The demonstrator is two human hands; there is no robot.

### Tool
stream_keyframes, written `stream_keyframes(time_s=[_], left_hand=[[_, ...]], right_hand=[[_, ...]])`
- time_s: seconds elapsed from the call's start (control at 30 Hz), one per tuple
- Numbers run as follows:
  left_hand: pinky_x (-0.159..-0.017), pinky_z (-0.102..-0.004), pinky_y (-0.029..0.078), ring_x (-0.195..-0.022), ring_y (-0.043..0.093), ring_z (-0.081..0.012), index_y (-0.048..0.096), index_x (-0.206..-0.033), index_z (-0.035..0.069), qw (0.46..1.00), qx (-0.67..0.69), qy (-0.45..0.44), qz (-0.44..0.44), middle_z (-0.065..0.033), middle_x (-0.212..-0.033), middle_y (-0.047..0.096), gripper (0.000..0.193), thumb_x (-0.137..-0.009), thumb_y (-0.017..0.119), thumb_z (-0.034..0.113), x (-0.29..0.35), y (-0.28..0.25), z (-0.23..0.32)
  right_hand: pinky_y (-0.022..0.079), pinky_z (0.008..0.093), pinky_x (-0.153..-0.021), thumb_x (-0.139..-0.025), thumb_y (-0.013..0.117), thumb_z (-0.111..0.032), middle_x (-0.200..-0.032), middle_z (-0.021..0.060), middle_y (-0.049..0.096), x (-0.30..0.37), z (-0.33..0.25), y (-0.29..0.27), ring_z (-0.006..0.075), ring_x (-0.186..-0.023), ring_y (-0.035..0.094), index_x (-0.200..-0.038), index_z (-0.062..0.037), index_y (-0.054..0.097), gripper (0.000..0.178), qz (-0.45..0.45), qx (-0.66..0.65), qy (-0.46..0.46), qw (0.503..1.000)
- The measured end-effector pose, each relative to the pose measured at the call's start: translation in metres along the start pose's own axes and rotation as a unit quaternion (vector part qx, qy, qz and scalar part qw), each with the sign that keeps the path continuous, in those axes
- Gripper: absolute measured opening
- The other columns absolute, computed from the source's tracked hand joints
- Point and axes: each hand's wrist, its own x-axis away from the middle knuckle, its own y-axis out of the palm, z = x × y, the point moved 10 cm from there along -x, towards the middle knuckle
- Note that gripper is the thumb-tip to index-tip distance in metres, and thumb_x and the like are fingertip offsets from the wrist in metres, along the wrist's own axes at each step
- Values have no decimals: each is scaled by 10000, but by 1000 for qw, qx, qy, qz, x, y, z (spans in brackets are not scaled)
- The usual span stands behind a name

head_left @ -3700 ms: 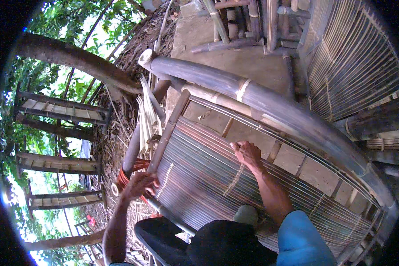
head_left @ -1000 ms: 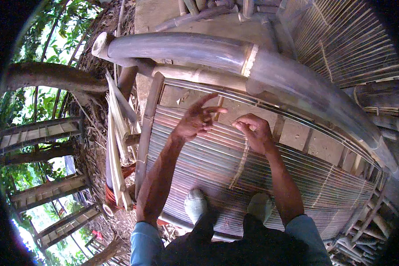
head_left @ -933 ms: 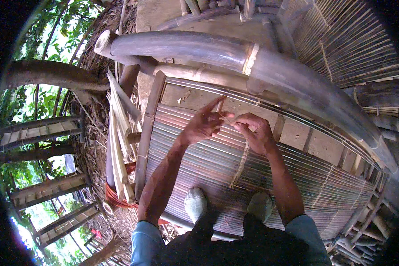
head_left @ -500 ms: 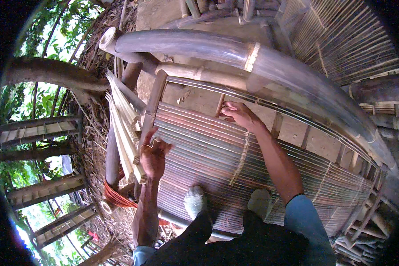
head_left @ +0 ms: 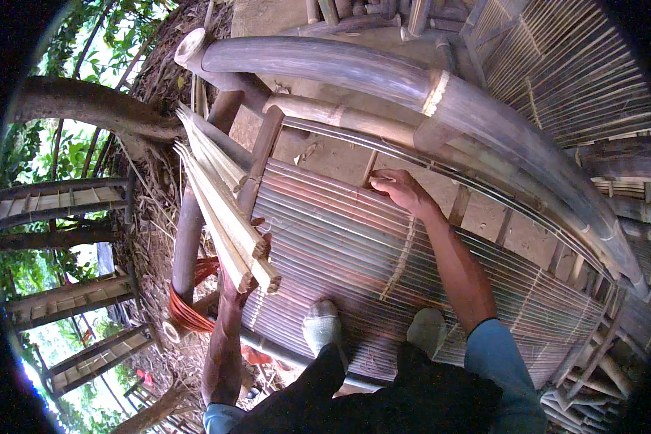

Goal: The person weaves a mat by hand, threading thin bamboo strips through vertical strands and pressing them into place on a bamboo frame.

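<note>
My left hand (head_left: 240, 281) is beside the bench's left end, mostly hidden behind a bundle of pale split bamboo strips (head_left: 220, 206). Only some fingertips show past the strips, with a thin pale curl near them; whether they grip anything is hidden. My right hand (head_left: 398, 189) has its fingers drawn together by a short wooden crosspiece (head_left: 370, 168) at the far edge of the slatted bamboo seat (head_left: 340, 239). What its fingertips pinch, if anything, is too small to make out. My two socked feet (head_left: 321, 327) rest on the slats.
A thick curved bamboo pole (head_left: 325, 61) runs along the bench's far side. Orange cord (head_left: 188, 307) is wound around a post at the left. Another slatted bamboo panel (head_left: 579, 65) stands at the far right, and a tree branch (head_left: 94, 108) at the far left.
My left hand has gone from in front of the bamboo strips to behind them, and their near ends have swung right. My right hand stays by the crosspiece. The view has shifted slightly.
</note>
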Motion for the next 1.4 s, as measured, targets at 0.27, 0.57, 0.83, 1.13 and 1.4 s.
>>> stream_keyframes(time_s=[0.27,0.57,0.83,1.13,1.4], left_hand=[[-640,-423,501,-702,630,-310,716,-854,118,954,-286,81,-43,-100,-764,676,119,-869,710,235,20,10,-24],[-638,-366,480,-684,586,-186,641,-875,113,947,-272,127,-111,-7,-780,624,125,-851,691,225,36,30,-28],[-552,-423,513,-661,631,-277,688,-795,102,947,-263,42,-182,-105,-742,649,157,-853,634,238,47,8,-35],[-530,-446,535,-605,658,-324,638,-575,71,994,-54,90,-19,-139,-581,623,208,-727,653,212,85,24,-15],[-454,-442,464,-486,601,-334,576,-482,63,985,-97,91,109,-156,-509,576,247,-655,636,229,87,41,-11]], right_hand=[[508,317,-791,-910,651,-273,-983,129,719,10,-10,2,191,-859,659,-1124,12,667,356,9,-19,-8,1000],[510,408,-851,-902,676,-272,-1002,175,676,47,-71,-17,287,-930,665,-1138,-18,619,352,252,171,-168,937],[422,449,-988,-896,663,-243,-1102,176,624,74,-147,116,349,-1080,564,-1135,-39,617,317,106,391,-405,819],[385,489,-891,-972,558,-205,-979,246,542,53,-50,106,399,-984,510,-959,39,591,246,-9,383,-204,901],[417,457,-845,-1012,494,-299,-966,255,584,9,-11,67,399,-923,540,-1005,55,608,372,-86,432,-148,885]])
